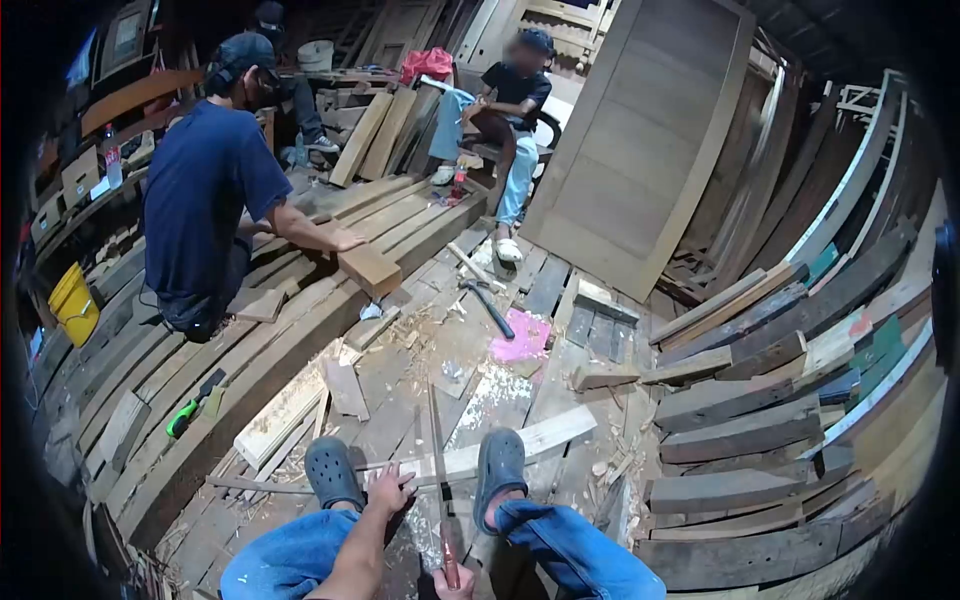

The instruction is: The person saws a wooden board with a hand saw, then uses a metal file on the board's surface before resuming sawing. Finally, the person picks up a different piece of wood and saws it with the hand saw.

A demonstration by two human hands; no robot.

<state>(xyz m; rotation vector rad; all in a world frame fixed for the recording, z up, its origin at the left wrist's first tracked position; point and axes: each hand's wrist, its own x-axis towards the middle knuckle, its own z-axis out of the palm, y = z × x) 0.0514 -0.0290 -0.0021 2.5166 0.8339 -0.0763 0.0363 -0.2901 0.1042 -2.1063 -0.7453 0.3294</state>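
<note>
Left hand [388,490]: fingers spread, at left end of pale board [540,432], lower centre
Right hand [455,584]: closed round long tool [445,490], bottom centre
Hammer [490,312]: on floor planks [545,287], mid-frame

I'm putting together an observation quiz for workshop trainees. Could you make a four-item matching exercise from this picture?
Column one:
1. Left hand
2. Right hand
3. Hammer
4. Bucket

Column two:
A. Gripping a reddish handle
B. Yellow
C. Beside the left clog
D. At the pink sheet

Pairs: 1-C, 2-A, 3-D, 4-B
</note>
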